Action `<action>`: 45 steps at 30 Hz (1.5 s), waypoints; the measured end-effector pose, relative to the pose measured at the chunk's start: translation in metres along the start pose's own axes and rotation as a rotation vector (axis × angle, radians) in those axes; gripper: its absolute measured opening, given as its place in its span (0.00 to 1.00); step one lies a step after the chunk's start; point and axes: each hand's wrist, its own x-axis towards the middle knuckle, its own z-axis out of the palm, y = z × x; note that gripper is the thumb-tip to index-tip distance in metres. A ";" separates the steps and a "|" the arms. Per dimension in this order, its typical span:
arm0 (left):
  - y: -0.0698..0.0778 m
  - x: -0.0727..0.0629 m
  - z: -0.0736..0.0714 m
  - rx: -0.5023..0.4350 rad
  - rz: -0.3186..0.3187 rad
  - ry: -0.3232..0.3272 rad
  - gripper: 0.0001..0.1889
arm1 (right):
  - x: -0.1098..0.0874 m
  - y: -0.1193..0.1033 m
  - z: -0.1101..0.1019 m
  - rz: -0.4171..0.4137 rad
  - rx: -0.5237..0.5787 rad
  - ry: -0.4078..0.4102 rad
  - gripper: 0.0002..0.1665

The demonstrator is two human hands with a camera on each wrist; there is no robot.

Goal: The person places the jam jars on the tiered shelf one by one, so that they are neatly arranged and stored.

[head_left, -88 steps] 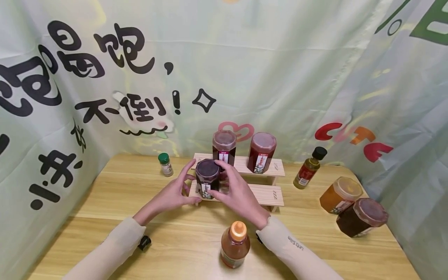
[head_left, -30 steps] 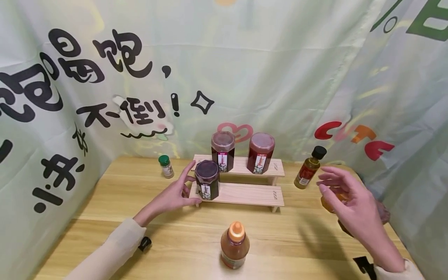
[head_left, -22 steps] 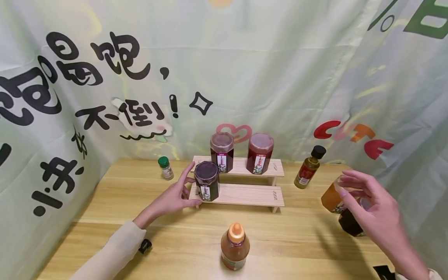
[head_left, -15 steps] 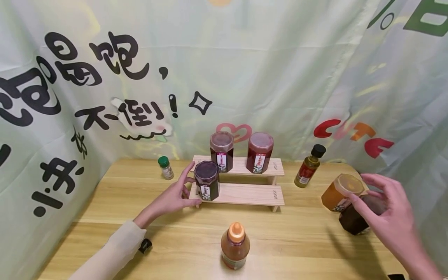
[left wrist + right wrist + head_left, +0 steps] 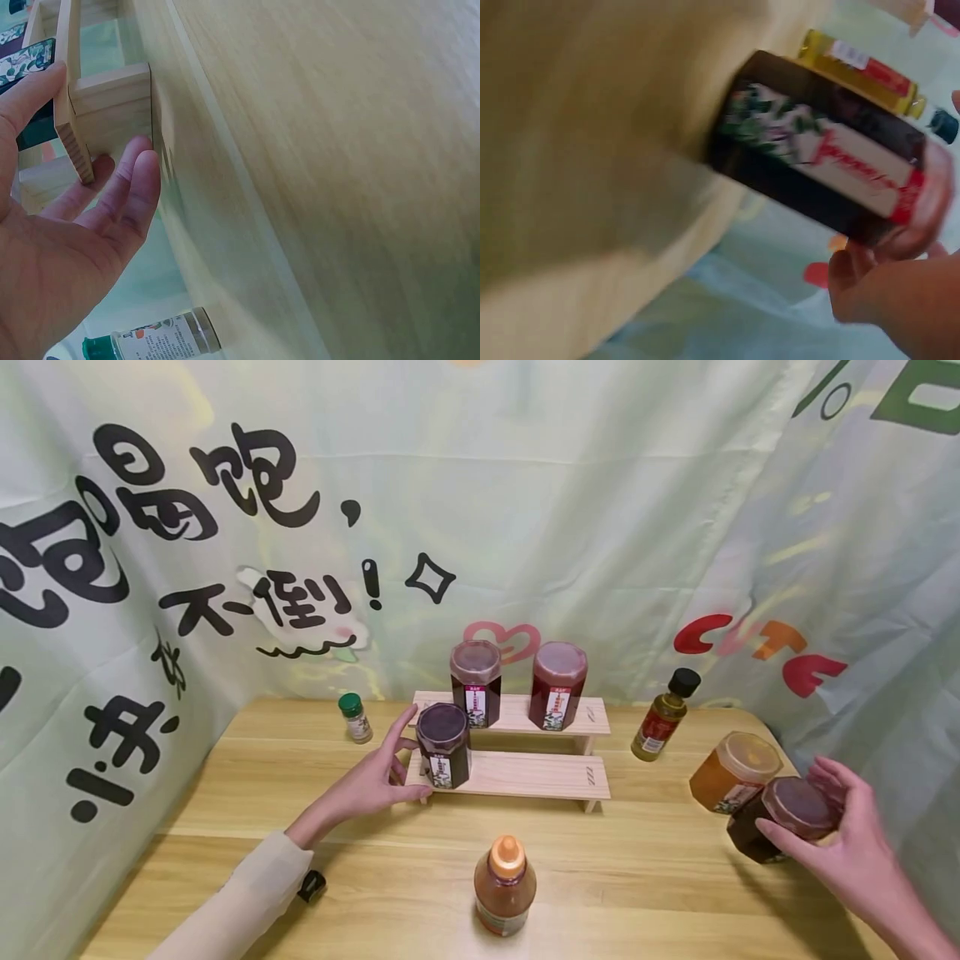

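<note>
My left hand stays at the left end of the lower wooden shelf, beside a dark hexagonal jam jar. In the left wrist view its thumb lies by the label and shelf edge; the other fingers bend loosely past the shelf end. At the far right my right hand reaches around the lid of another dark jar, thumb at the front and fingers behind. The right wrist view shows that jar large, with fingers near its lid; firm contact is unclear.
Two jam jars, one dark and one red, stand on the upper shelf. An amber jar and an oil bottle stand right. A green-capped shaker is left; an orange-capped bottle is in front.
My right hand has left the jar on the lower shelf, swung right past the oil bottle, and come down around the far-right dark jar. The left hand has kept its place.
</note>
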 end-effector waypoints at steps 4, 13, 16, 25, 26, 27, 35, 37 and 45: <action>0.001 0.001 -0.001 0.003 0.002 0.002 0.70 | -0.003 0.014 -0.001 -0.010 0.006 -0.047 0.72; -0.002 0.002 -0.001 0.000 0.006 -0.002 0.69 | -0.007 0.038 -0.007 -0.040 0.053 -0.189 0.70; -0.002 0.002 -0.001 -0.002 0.004 -0.002 0.69 | -0.009 0.045 -0.008 -0.073 0.090 -0.209 0.70; -0.002 0.002 0.000 0.014 0.004 0.006 0.69 | -0.010 0.046 -0.012 -0.059 0.085 -0.225 0.66; -0.002 0.002 0.000 0.017 0.003 0.009 0.69 | -0.010 0.045 -0.012 -0.042 0.060 -0.223 0.66; -0.002 0.002 0.001 0.016 0.002 0.011 0.69 | -0.011 0.044 -0.013 -0.025 0.033 -0.220 0.65; -0.002 0.001 0.001 0.008 0.020 0.020 0.68 | -0.012 0.031 -0.011 0.076 -0.169 -0.200 0.65; -0.002 0.001 0.001 0.008 0.022 0.019 0.68 | -0.013 0.027 -0.010 0.080 -0.212 -0.192 0.65; -0.003 0.002 0.001 0.007 0.021 0.020 0.67 | -0.019 -0.006 0.002 0.015 -0.302 -0.168 0.64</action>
